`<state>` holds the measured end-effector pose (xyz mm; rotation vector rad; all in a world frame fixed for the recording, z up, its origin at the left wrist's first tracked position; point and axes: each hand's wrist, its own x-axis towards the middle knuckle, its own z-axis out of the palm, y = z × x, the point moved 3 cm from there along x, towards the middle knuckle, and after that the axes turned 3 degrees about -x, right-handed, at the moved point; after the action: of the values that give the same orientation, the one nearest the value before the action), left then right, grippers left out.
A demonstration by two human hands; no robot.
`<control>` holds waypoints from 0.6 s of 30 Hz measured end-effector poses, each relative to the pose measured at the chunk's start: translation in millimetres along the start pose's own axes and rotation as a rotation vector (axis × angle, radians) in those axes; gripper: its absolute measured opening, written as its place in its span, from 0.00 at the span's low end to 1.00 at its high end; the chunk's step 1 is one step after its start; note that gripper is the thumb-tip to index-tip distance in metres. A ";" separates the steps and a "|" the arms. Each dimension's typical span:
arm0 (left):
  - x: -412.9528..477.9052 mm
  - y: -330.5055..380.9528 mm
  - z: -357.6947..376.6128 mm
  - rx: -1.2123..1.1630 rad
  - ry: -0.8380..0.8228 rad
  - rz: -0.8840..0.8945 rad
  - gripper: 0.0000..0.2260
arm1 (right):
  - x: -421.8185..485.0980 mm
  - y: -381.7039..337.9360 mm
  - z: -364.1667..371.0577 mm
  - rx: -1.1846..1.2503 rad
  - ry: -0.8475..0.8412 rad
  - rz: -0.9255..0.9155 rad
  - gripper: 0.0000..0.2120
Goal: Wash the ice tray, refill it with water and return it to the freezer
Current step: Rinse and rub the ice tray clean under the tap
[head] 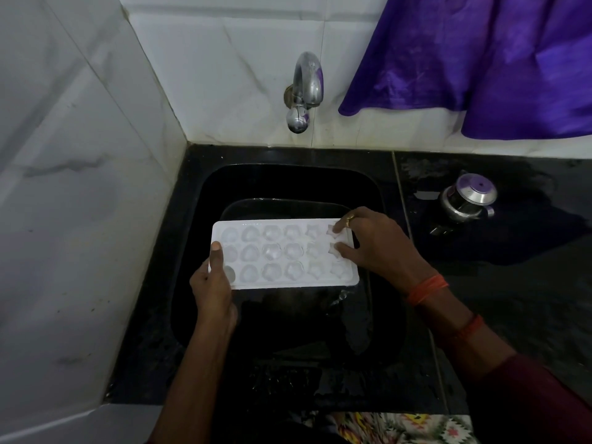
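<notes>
Ice tray [282, 254] sits level between my hands, held above the black sink [288, 181], below the tap [304, 88] and somewhat nearer to me. My left hand [213, 290] grips its left end, thumb laid flat on the top face and the fingers hidden underneath. My right hand [374, 245] rests on the right end with thumb and forefinger spread, their tips pressing into the star-shaped cells; I see nothing of it curled round the rim.

I judge this to be the washing step: fingertips working the cells over the basin. No stream shows from the tap, and I cannot tell whether the cells hold water or are merely wet.

Next I would need running water, so one hand must leave the tray for the tap while the other keeps it level under the spout. A steel pot [467, 200] stands on the wet counter [512, 267] to the right, and a purple cloth [480, 59] hangs above it.
</notes>
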<state>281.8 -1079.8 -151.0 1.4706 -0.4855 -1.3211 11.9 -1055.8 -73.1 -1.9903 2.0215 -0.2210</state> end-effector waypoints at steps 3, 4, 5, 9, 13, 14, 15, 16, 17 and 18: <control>0.5 0.6 0.1 0.001 0.004 -0.002 0.12 | 0.5 0.8 2.0 -0.008 -0.007 0.000 0.15; 0.5 0.9 0.5 -0.001 0.001 -0.004 0.12 | 0.7 1.4 2.4 -0.011 -0.009 0.003 0.16; 0.4 1.0 1.3 -0.003 0.000 -0.007 0.12 | 1.0 1.7 3.0 -0.019 -0.016 0.004 0.16; -0.4 1.0 3.0 -0.002 0.003 -0.008 0.13 | 1.1 1.6 5.4 -0.051 -0.060 -0.003 0.18; -1.1 0.1 1.9 0.002 0.007 -0.018 0.13 | 0.5 2.3 2.0 -0.028 -0.025 0.018 0.16; -1.0 0.2 1.5 -0.001 0.010 -0.020 0.13 | 0.1 2.3 0.4 -0.016 -0.009 0.023 0.15; -1.0 0.4 1.3 -0.003 0.013 -0.020 0.13 | -0.5 2.0 -1.3 0.003 0.009 0.027 0.14; -1.0 0.6 1.0 -0.005 0.015 -0.020 0.13 | -1.6 1.5 -2.8 0.023 0.024 0.029 0.14; -1.0 0.6 0.9 -0.005 0.017 -0.021 0.13 | -2.8 0.9 -4.0 0.038 0.033 0.030 0.13; -1.2 0.7 1.0 -0.004 0.019 -0.022 0.13 | -4.0 0.3 -4.7 0.045 0.036 0.029 0.13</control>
<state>280.8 -1079.5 -149.7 1.4872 -0.4552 -1.3236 10.2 -1052.3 -68.4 -1.9418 2.0477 -0.2951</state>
